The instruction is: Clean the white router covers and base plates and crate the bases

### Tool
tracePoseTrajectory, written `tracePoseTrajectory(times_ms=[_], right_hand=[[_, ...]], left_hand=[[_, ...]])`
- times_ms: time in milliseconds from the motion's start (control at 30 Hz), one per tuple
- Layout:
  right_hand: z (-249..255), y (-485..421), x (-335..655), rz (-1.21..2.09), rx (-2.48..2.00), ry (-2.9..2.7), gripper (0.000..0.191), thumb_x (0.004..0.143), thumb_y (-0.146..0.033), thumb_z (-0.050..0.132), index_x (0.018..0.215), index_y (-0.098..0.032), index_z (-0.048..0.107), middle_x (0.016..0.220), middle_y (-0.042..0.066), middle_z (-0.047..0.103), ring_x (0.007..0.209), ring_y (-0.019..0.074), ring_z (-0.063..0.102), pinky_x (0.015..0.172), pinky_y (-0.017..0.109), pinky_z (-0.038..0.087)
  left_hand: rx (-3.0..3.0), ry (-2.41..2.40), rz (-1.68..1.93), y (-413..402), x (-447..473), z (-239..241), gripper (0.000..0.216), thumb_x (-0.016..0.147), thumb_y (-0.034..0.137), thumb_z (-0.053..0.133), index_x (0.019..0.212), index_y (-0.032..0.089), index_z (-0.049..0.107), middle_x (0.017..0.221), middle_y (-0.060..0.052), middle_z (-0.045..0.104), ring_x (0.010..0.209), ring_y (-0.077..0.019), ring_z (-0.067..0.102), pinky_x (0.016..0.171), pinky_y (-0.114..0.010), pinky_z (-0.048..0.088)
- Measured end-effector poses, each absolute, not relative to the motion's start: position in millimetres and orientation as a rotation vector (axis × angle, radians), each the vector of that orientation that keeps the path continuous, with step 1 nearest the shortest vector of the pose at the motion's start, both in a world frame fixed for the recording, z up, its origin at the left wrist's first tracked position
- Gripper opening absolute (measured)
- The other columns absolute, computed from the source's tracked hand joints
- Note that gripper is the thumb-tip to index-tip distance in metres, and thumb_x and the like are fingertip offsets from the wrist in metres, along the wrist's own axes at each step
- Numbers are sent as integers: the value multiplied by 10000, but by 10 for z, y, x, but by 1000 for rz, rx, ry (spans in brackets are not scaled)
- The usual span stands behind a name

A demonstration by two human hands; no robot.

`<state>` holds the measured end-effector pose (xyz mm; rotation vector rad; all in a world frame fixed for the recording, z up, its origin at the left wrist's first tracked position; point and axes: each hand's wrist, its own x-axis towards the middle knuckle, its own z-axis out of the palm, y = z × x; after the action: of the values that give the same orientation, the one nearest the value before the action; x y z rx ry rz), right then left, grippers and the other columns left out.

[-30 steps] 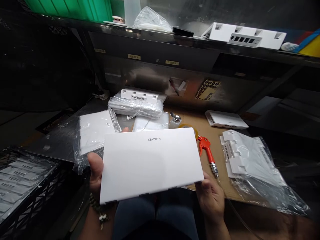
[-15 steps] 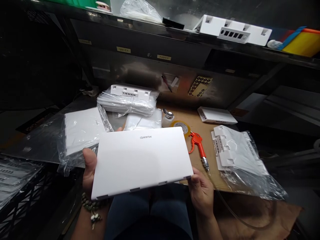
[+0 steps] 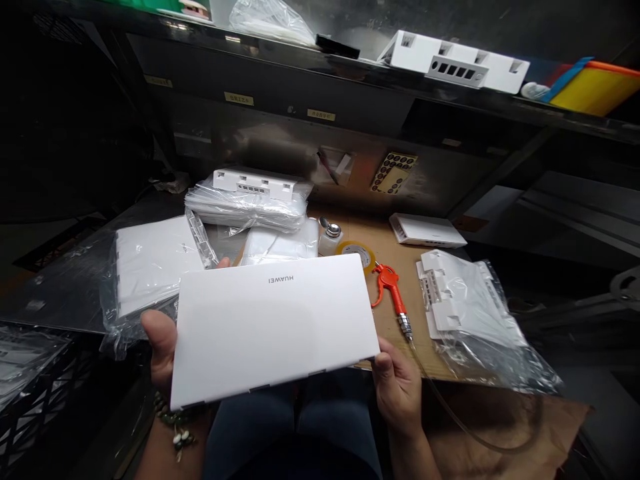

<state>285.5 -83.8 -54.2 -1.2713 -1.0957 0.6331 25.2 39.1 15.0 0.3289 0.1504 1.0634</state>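
Note:
A white plastic router cover [image 3: 275,327] with HUAWEI printed upside down near its far edge is held up over my lap and the table's front edge. My left hand [image 3: 163,350] supports its left side, thumb up beside the edge and the other fingers mostly hidden underneath. At the near right corner my right hand [image 3: 399,385] pinches the cover, thumb at the edge. Notches run along the cover's near edge. Just beyond its right end lies a red air blow gun [image 3: 391,287] with a clear hose.
Bagged white covers lie at left [image 3: 155,263] and right [image 3: 467,297]. Behind are a stack of plastic bags [image 3: 245,210], a pump bottle [image 3: 330,237], a tape roll [image 3: 357,253] and another white casing [image 3: 427,230]. A shelf [image 3: 280,63] crosses above, bearing a white casing [image 3: 455,60].
The cover and both hands have shifted slightly left and toward me in view. The background has also slid a little left. My grip looks the same.

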Motion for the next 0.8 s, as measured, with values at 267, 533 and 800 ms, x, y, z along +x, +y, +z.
tracePoseTrajectory(times_ms=[267, 533, 800], right_hand=[[-670, -782, 2886, 668, -1321, -970, 399, 993, -512, 614, 1218, -224, 775, 1138, 123, 791, 1044, 305, 756, 903, 432, 629], [-830, -725, 2923, 778, -1282, -907, 356, 1014, -492, 588, 1197, -246, 770, 1211, 108, 768, 1103, 273, 731, 956, 407, 608], [-860, -674, 2988, 676, -1309, -976, 336, 1053, -441, 526, 1258, -258, 719, 1258, 95, 756, 1160, 259, 727, 1014, 440, 601]], left_hand=[[324, 109, 1050, 400, 294, 125, 830, 898, 850, 408, 1604, 424, 313, 1526, 2, 601, 1452, -306, 485, 1230, -473, 344], [379, 178, 1031, 425, 298, 81, 853, 886, 815, 510, 1614, 426, 294, 1613, -35, 501, 1463, -362, 463, 1218, -509, 361], [772, 860, 1028, 574, 99, 131, 564, 770, 473, 881, 1264, 244, 735, 1123, -99, 798, 1002, -313, 753, 790, -301, 623]])
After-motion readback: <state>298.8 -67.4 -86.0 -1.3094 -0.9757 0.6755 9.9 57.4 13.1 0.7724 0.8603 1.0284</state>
